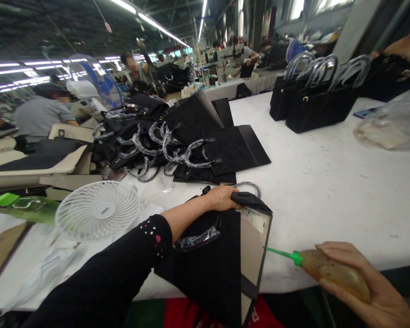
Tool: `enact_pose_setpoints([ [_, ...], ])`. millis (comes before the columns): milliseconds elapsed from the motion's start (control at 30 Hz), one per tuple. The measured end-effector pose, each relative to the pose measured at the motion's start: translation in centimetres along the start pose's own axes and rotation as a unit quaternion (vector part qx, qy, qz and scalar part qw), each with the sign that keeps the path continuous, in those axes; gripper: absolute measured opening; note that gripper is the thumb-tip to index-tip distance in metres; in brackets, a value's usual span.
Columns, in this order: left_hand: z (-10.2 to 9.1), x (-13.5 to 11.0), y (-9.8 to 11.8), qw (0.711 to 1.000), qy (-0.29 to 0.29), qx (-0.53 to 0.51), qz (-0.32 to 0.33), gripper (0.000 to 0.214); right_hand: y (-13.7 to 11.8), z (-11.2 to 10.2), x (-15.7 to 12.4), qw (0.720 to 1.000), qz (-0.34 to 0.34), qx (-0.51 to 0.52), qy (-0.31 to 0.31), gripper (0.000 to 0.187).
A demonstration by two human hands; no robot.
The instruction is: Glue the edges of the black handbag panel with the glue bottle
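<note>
My left hand is closed over the top edge of a black handbag that stands open at the near edge of the white table. The bag's pale inner panel faces right, and its plastic-wrapped handle hangs below my wrist. My right hand grips a soft amber squeeze bottle with a green nozzle. The nozzle tip points at the edge of the bag's pale panel and nearly touches it.
A heap of black bags with wrapped handles lies at the table's left middle. Upright finished bags stand at the far right beside a clear plastic sack. A white desk fan sits left of my arm. Other people work behind.
</note>
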State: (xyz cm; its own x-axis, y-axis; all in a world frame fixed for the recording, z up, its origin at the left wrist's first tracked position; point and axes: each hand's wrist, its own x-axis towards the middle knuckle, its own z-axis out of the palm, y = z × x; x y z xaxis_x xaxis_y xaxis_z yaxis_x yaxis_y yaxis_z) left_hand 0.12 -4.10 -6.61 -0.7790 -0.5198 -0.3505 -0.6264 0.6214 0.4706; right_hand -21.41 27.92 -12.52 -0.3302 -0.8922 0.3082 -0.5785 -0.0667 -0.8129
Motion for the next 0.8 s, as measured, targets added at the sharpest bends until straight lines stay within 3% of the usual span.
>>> enact_pose_setpoints([
  [133, 0.1, -0.1, 0.0, 1.000, 0.003, -0.001, -0.001, 0.023, -0.3, 0.2, -0.5, 0.997, -0.014, 0.036, -0.071, 0.031],
  [267, 0.2, 0.0, -0.2, 1.000, 0.004, -0.005, 0.002, 0.025, -0.8, 0.4, -1.1, 0.998, -0.019, 0.023, -0.054, 0.030],
  [400, 0.2, 0.1, -0.3, 1.000, 0.003, -0.009, 0.003, 0.025, -0.9, 0.4, -1.2, 0.991, -0.058, 0.057, -0.107, 0.029],
  [533, 0.2, 0.0, -0.2, 1.000, 0.004, -0.013, 0.005, 0.027, -1.1, 0.5, -1.2, 0.997, -0.042, 0.023, -0.054, 0.031],
  [700, 0.2, -0.1, -0.1, 1.000, 0.004, -0.019, 0.008, 0.027, -1.1, 0.7, -1.5, 0.991, -0.054, 0.046, -0.110, 0.030],
  [800, 0.2, 0.0, -0.3, 1.000, 0.005, -0.022, 0.010, 0.029, -0.8, 0.6, -1.9, 0.998, -0.036, 0.007, -0.053, 0.030],
])
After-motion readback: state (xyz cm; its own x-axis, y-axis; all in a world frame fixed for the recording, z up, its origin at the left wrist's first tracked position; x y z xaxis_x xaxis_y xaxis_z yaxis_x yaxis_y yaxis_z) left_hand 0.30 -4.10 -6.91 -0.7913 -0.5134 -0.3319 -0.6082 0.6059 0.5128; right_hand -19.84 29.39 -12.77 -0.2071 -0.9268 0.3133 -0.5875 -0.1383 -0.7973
